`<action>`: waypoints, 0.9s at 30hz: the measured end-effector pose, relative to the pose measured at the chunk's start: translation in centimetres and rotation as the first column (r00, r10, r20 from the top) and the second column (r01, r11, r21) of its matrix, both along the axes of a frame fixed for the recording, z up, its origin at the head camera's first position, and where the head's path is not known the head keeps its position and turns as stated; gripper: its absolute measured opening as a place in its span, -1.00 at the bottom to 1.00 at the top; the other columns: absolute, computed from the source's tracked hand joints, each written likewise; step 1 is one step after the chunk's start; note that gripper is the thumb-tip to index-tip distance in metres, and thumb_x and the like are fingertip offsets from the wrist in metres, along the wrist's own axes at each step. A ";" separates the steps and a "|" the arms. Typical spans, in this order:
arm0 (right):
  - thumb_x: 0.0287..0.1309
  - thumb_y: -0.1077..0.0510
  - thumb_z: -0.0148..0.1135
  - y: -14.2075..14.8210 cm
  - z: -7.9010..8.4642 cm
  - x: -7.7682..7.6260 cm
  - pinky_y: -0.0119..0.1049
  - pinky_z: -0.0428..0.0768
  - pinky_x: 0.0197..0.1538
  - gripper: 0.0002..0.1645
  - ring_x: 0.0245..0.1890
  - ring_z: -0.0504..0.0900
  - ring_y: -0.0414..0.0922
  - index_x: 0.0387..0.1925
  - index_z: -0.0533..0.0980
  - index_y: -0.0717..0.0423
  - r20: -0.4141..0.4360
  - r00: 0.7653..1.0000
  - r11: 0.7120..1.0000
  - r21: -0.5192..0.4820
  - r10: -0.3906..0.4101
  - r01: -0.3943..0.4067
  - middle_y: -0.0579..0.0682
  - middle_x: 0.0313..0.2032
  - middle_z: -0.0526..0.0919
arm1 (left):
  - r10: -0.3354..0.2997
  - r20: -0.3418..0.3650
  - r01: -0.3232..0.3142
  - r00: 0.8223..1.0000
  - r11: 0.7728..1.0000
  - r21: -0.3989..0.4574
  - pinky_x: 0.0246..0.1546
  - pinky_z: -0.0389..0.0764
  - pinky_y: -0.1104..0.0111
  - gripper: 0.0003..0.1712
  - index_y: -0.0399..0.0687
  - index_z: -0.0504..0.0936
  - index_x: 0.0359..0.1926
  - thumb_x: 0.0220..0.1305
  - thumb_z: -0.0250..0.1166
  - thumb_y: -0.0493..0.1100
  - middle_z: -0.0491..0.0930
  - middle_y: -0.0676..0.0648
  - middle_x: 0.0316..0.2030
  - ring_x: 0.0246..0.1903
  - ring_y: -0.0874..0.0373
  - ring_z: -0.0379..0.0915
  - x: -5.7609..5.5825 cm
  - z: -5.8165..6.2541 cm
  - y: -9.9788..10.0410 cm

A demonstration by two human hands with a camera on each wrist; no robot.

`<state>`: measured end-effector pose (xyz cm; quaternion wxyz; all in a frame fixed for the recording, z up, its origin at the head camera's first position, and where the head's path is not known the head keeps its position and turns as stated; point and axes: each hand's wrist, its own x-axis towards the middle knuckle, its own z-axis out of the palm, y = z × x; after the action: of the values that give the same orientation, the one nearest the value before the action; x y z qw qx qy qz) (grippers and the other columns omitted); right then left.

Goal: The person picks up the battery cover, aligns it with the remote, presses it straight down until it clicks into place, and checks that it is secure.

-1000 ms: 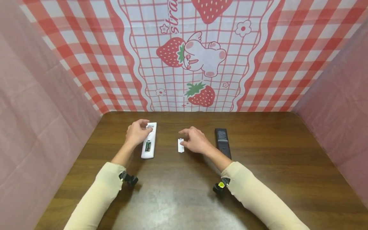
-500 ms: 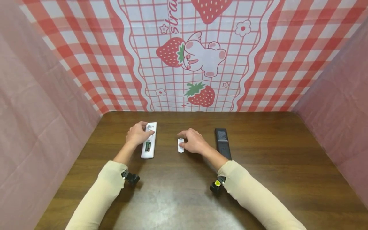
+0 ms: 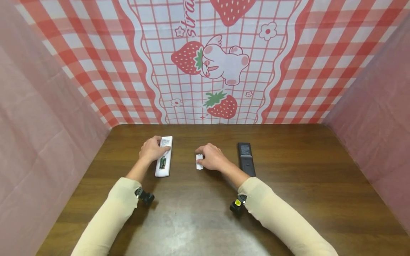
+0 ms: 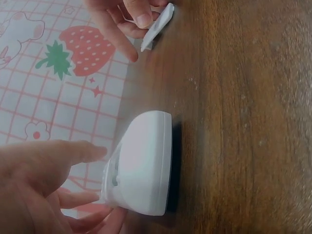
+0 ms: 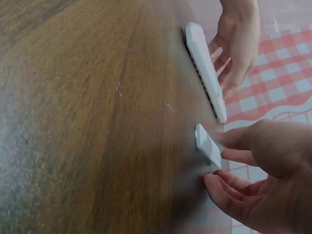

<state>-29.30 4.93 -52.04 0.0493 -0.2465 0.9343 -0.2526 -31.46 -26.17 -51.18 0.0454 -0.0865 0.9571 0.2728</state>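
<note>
Two Hands by Two White Things

The left hand [image 3: 151, 148] is at the white remote [image 3: 168, 159], left of the middle of the head picture. Its thumb goes across the top and its fingers are on the other side, so they hide part of the remote. I cannot tell if they squeeze it. The slot [image 3: 162, 163] in its back shows bits of green, too small to make out.

The right hand [image 3: 213, 156] is at the small white cover [image 3: 200, 166], near the middle. The thumb is over the cover and hides some of it. The fingers bend round its far end, but I cannot tell if they pinch it.

The dark remote [image 3: 246, 160] lies on the tabletop [image 3: 288, 177], right of the middle. The right arm hides its bottom end, and its writing is too tiny to read.

Both sleeves [image 3: 282, 213] run off the bottom of the head picture. The left wrist picture cuts off the right hand at the top.
</note>
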 end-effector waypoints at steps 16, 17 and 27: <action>0.42 0.13 0.47 -0.6 0.6 0.0 0.12 0.73 0.41 -0.54 0.37 0.66 0.04 0.31 0.77 -0.04 0.024 0.999 0.999 0.047 -0.024 0.023 0.00 0.24 0.85 | -0.006 0.049 0.007 0.999 0.999 -0.031 -0.18 0.68 0.08 -0.23 -0.07 0.73 0.32 0.28 0.55 0.30 0.74 -0.26 0.03 0.02 -0.23 0.67 -0.9 0.2 0.1; 0.42 0.13 0.47 -0.6 0.5 0.0 0.11 0.74 0.40 -0.54 0.36 0.66 0.03 0.31 0.77 -0.04 0.027 0.999 0.999 0.049 -0.026 0.025 0.00 0.23 0.85 | -0.006 0.050 0.008 0.999 0.999 -0.033 -0.17 0.68 0.07 -0.25 -0.07 0.73 0.30 0.28 0.55 0.30 0.74 -0.25 0.02 0.02 -0.23 0.67 -1.0 0.2 0.1; 0.43 0.14 0.46 -0.6 0.2 0.0 0.06 0.76 0.28 -0.62 0.26 0.66 0.02 0.23 0.82 -0.08 0.029 0.999 0.999 0.042 -0.033 0.032 0.03 0.14 0.85 | -0.018 0.059 0.020 0.998 1.000 -0.018 -0.15 0.64 0.12 -0.21 -0.07 0.71 0.35 0.29 0.58 0.30 0.76 -0.23 0.01 0.01 -0.19 0.64 -1.1 -0.3 -0.2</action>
<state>-29.35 4.28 -51.80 0.0644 -0.2265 0.9424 -0.2375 -32.61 -26.33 -51.50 0.0754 -0.0857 0.9586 0.2610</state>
